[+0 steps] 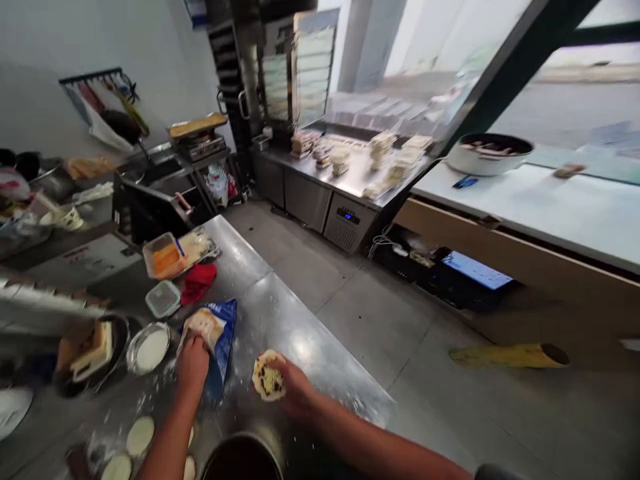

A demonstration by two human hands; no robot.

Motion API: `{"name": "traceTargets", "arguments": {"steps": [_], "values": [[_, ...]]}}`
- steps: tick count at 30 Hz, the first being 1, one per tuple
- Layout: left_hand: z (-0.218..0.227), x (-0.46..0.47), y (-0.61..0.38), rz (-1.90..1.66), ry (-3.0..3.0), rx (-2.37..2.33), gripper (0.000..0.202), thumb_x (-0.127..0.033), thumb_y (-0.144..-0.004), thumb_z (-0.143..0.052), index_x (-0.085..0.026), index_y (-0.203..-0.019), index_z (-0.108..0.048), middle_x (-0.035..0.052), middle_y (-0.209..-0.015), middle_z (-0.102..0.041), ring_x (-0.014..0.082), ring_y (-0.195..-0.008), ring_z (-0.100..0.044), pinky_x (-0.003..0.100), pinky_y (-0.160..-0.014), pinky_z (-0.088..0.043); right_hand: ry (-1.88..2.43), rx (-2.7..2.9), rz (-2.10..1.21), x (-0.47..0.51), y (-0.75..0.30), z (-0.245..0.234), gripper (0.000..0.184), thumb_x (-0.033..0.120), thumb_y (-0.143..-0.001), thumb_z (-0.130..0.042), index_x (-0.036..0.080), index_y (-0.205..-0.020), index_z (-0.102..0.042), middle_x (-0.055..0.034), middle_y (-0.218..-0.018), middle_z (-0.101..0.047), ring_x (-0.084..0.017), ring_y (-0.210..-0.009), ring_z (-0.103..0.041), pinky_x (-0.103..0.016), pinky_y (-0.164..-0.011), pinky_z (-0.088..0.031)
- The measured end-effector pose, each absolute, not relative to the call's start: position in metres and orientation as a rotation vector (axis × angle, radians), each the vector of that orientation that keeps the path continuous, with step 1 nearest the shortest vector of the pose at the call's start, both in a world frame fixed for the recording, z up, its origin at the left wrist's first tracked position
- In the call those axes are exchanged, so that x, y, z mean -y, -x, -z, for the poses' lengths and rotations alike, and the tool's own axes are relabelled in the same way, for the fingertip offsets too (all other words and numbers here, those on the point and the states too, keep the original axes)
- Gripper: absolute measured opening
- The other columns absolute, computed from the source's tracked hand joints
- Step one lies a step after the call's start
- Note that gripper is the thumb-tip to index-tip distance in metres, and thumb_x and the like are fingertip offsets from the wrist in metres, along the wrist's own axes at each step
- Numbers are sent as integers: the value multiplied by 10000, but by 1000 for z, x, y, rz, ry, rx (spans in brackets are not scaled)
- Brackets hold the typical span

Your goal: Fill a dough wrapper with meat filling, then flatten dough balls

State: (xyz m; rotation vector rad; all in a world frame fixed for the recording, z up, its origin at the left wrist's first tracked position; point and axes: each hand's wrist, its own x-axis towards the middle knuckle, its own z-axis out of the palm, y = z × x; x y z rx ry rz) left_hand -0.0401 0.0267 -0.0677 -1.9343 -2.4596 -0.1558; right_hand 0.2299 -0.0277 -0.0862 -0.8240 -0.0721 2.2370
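- Meanwhile, at a floured steel counter [300, 333], the right hand [295, 393] cups a round of dough [269, 381], its grip closed around the edge, dark filling showing in the open middle.
- Left hand [193, 363] lies flat and open on a blue bag [220, 333], clamping nothing.
- Judged stage: filling is in; sealing would call for both hands to pinch the soft rim shut.
- Pale, flat dough discs [140, 435] wait near left; a shallow metal dish of flour [149, 348] sits beside the bag.
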Motion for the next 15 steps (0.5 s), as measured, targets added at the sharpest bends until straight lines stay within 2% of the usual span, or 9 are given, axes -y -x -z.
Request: {"name": "traceTargets", "arguments": {"steps": [4,7,11,15], "values": [[70,-2,47,136,1873,2531,352,-187,-981,-434,-152,-1134,-748,145,-1201,-732,279,-1151,-671,404,-980,-549,686,-50,-2301,26,-233,73,415,476,-826,-719,169,-1102,-684,-71,-953,-747,-228,-821,-703,-372,-772,-561],[37,22,16,405,1917,2476,344,-258,-1012,-445,-163,-1158,-742,127,-1189,-730,257,-1112,-683,401,-1016,-540,691,-71,-2305,28,-233,64,377,460,-857,-703,164,-1090,-690,-61,-951,-738,-223,-858,-688,-397,-843,-563],[-9,74,-57,767,2177,2244,255,-274,-1004,-544,-226,-1167,-733,80,-1157,-722,208,-1085,-693,352,-1008,-553,677,-63,-2294,39,-226,59,370,464,-862,-695,166,-1080,-685,-53,-936,-734,-211,-831,-670,-363,-773,-544],[-17,105,-110,753,2445,1994,269,-167,-995,-539,-237,-1184,-718,68,-1117,-732,193,-1070,-696,334,-971,-586,625,-33,-2313,55,-223,54,366,477,-832,-734,173,-1029,-684,-14,-851,-718,-160,-764,-645,-272,-685,-479]]}}
